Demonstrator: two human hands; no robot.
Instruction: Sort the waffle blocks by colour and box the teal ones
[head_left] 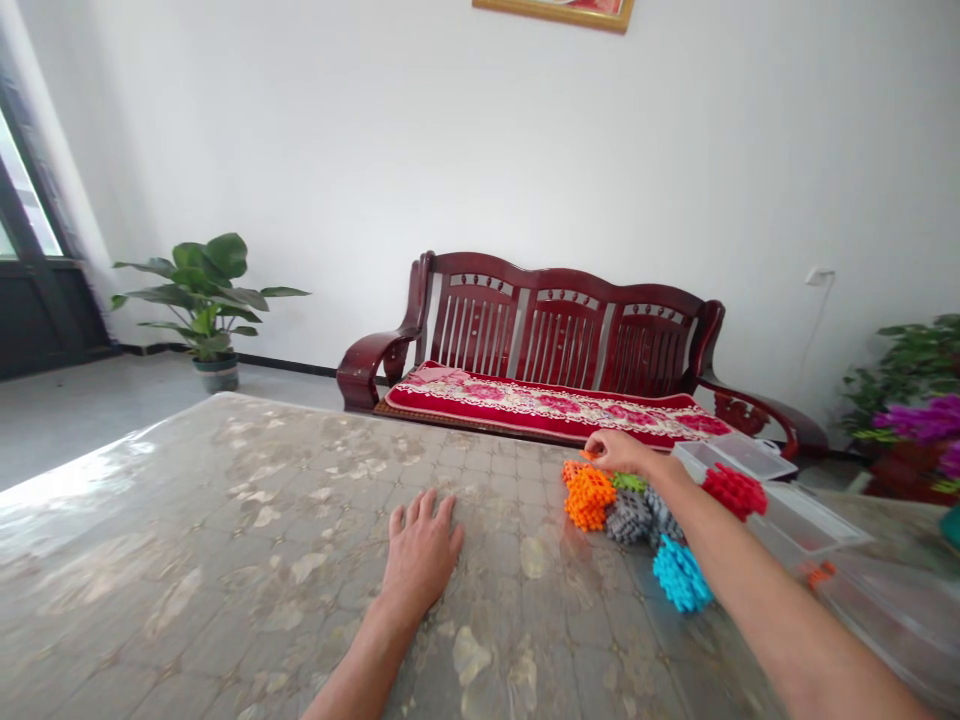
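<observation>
My left hand [421,540] lies flat on the table, fingers spread, holding nothing. Across the table, my right hand [616,452] pinches a small orange plastic piece [589,456] just above the far end of a bumpy orange cluster [589,498]. Beside that cluster are grey clusters [628,516] and a green one [628,482], partly covered by my right hand and forearm. A blue cluster [681,575] sits nearer to me, under the line of my right forearm. Beyond the forearm, a red cluster [733,490] rests at a clear plastic box.
Clear plastic boxes [806,520] stand on the table's right side, with a few orange pieces [821,573] near them. A patterned cover lies over the table [300,560]. Behind it is a dark red wooden bench [562,330]; potted plants [216,290] stand on both sides.
</observation>
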